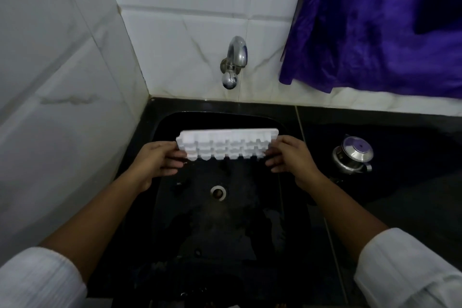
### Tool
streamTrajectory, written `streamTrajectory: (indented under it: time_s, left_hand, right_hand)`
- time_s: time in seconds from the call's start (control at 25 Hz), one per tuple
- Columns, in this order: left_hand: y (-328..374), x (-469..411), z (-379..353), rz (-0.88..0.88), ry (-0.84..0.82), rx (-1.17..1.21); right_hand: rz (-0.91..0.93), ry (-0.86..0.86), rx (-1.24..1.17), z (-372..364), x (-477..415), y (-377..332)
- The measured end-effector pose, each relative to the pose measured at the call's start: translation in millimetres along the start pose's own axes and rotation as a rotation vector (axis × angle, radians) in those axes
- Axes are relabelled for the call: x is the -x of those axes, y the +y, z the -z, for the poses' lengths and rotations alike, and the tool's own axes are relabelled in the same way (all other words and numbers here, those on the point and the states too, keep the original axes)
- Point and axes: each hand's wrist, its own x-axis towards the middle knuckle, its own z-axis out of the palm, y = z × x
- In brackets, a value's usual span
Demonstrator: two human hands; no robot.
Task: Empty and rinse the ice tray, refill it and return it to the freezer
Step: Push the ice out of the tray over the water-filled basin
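A white plastic ice tray (226,144) hangs over the black sink (250,220), tilted so the bumpy underside of its compartments faces me. My left hand (156,160) grips its left end and my right hand (291,155) grips its right end, fingers curled round the edges. Whether the compartments hold ice is hidden. The chrome wall tap (235,62) is above the tray, with no water running from it.
The sink drain (218,192) lies below the tray. A steel kettle with a lid (353,156) stands on the black counter (400,195) to the right. A purple curtain (380,25) hangs at the upper right. White tiled walls (62,82) close the left and back.
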Motion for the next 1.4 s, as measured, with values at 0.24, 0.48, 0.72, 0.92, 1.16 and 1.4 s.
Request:
streamTrajectory:
  time_s: [0.24, 0.48, 0.72, 0.92, 1.16, 1.4]
  left_hand:
    - [9.1, -3.4, -9.5, 0.020, 0.052, 0.355]
    - [20.5, -9.4, -29.2, 0.088, 0.081, 0.385]
    - [33.4, -18.3, -38.1, 0.049, 0.198, 0.369]
    - [29.3, -31.7, -46.0, 0.040, 0.251, 0.333]
    - [12.1, -30.5, -56.7, 0.036, 0.293, 0.353]
    - [1.2, -29.3, -71.2, 0.064, 0.339, 0.392]
  right_hand:
    - [0.014, -0.027, -0.131, -6.4, -9.5, -6.3]
    - [-0.059, -0.137, -0.001, -8.3, -34.6, -21.0]
    - [0.008, -0.133, 0.213, -23.8, -103.4, -83.7]
    - [-0.078, -0.306, -0.006, -67.5, -168.5, -129.6]
    - [-0.226, -0.488, -0.173, -85.0, -199.2, -130.9]
    - [-0.216, -0.491, -0.098, -81.7, -209.5, -130.4]
